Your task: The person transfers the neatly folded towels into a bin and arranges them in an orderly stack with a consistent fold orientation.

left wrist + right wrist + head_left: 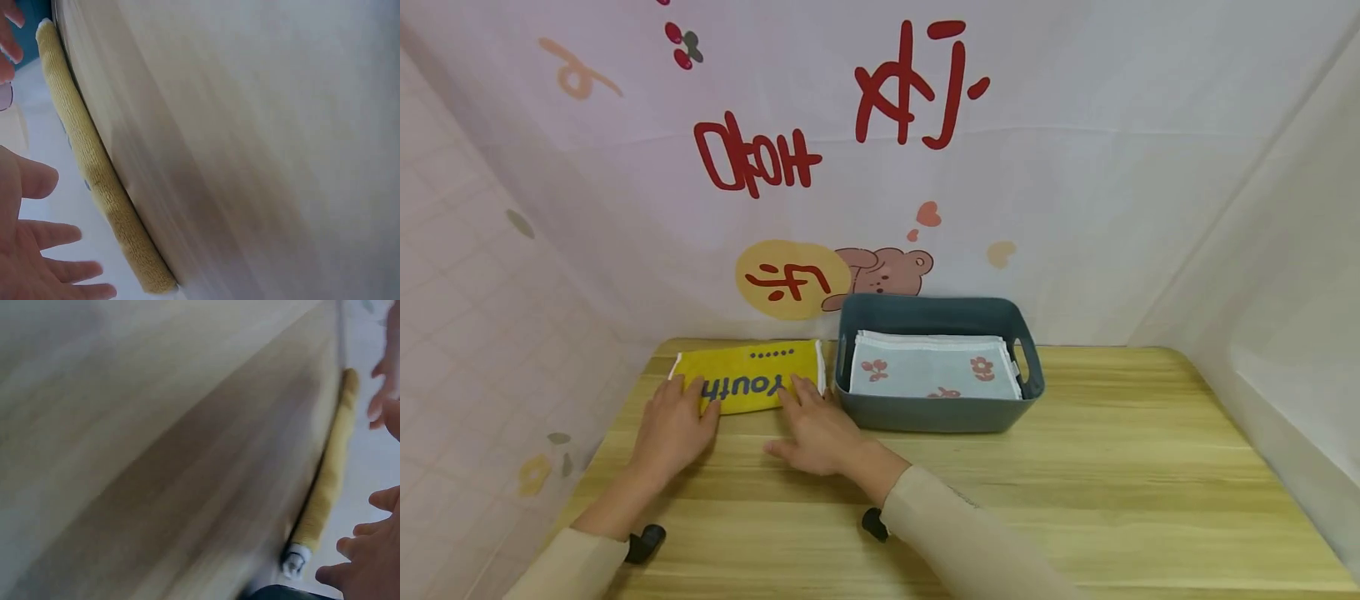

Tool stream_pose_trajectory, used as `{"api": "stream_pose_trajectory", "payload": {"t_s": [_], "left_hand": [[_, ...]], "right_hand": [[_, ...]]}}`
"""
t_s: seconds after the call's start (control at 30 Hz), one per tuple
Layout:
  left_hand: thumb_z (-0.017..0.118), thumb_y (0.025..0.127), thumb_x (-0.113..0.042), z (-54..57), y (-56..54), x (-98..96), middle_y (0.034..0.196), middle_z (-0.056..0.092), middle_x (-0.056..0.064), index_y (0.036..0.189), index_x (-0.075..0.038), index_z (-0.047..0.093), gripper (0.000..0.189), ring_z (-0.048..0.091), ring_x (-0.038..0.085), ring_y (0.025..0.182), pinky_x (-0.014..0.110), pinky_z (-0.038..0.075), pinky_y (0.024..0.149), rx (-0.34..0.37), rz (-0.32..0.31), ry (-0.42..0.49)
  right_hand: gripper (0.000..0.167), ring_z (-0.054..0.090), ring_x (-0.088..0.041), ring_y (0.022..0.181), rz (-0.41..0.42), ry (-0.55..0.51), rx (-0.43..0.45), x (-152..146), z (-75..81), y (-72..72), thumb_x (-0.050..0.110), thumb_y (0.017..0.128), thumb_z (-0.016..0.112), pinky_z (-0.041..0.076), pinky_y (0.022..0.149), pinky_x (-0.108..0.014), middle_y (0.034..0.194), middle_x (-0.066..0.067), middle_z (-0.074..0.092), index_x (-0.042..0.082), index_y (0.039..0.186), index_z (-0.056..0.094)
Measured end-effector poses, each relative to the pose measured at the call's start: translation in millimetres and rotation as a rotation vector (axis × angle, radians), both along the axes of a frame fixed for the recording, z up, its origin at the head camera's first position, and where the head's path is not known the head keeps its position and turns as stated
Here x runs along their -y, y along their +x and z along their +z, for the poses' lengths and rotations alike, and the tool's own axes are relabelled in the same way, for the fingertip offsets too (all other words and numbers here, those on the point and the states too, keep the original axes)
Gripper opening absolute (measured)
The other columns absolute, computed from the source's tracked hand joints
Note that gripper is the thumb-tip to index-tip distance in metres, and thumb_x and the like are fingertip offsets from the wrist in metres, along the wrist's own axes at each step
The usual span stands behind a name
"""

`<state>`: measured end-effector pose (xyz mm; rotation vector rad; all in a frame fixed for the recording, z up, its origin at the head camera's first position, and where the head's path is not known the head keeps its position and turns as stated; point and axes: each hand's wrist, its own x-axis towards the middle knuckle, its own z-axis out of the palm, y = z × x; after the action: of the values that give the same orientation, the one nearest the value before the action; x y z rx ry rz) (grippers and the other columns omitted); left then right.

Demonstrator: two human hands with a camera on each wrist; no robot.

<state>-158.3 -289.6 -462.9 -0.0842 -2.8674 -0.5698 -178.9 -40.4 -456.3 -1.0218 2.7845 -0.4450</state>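
A folded yellow towel (733, 363) with dark "Youth" lettering and white end edges lies flat at the table's back left. My left hand (673, 427) is over its left front part, fingers extended. Over the right front part is my right hand (822, 429), its fingers spread and thumb held out. The left wrist view shows the towel's thick front fold (94, 150) beside the left hand's straight fingers (59, 234). In the right wrist view, the right fingers (353, 547) are spread near the towel's white end (297, 559). Neither hand grips anything.
A blue-grey plastic basket (925, 414) with side handle holes stands right of the towel, close to the right hand. Inside lie folded pale blue towels (925, 367) with pink flower prints. A white printed curtain (1075, 208) hangs behind the wooden table (1120, 483).
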Motion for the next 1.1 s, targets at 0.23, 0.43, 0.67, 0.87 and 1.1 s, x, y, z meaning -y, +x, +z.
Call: {"api": "stream_pose_trajectory", "payload": {"t_s": [0.23,0.43,0.67,0.87,1.1], "left_hand": [[0.061,0.101,-0.013,1.2,-6.6,4.6,0.131,0.050,0.047,0.132,0.022,0.056,0.047,0.048,0.062,0.120,0.072,0.042,0.099,0.052,-0.011,-0.006],[0.059,0.102,-0.015,-2.4,-12.5,7.4,0.127,0.051,0.048,0.131,0.024,0.055,0.049,0.050,0.063,0.116,0.071,0.046,0.094,0.141,0.001,-0.009],[0.059,0.101,-0.016,-3.4,-15.4,6.6,0.122,0.053,0.046,0.129,0.025,0.057,0.049,0.052,0.061,0.111,0.069,0.050,0.087,0.193,0.011,-0.032],[0.060,0.100,-0.016,1.2,-13.2,7.5,0.116,0.057,0.043,0.125,0.024,0.060,0.047,0.055,0.059,0.107,0.067,0.052,0.084,0.197,0.011,-0.040],[0.060,0.099,-0.018,3.8,-7.1,8.5,0.111,0.060,0.039,0.121,0.022,0.064,0.046,0.058,0.053,0.101,0.064,0.054,0.079,0.210,0.020,-0.059]], "right_hand": [[0.082,0.025,-0.030,0.157,-0.034,0.130,-0.039,7,-12.2,-7.6,0.060,0.103,0.054,0.025,0.124,-0.055,0.172,-0.014,0.023,0.011,0.165,0.032],[0.081,0.024,-0.028,0.158,-0.072,0.172,-0.002,13,-16.2,-8.3,0.057,0.105,0.052,0.025,0.124,-0.054,0.171,-0.013,0.024,0.010,0.166,0.026],[0.079,0.027,-0.025,0.156,-0.087,0.222,-0.021,19,-15.0,-7.9,0.058,0.105,0.051,0.027,0.123,-0.054,0.169,-0.010,0.031,0.009,0.164,0.030],[0.074,0.042,-0.022,0.142,-0.065,0.248,-0.063,20,-9.2,-10.6,0.059,0.105,0.050,0.036,0.120,-0.042,0.156,-0.008,0.046,0.007,0.157,0.043],[0.068,0.049,-0.020,0.134,-0.024,0.291,-0.078,20,-5.3,-8.8,0.059,0.105,0.051,0.037,0.118,-0.040,0.149,-0.003,0.054,0.009,0.151,0.054]]}}
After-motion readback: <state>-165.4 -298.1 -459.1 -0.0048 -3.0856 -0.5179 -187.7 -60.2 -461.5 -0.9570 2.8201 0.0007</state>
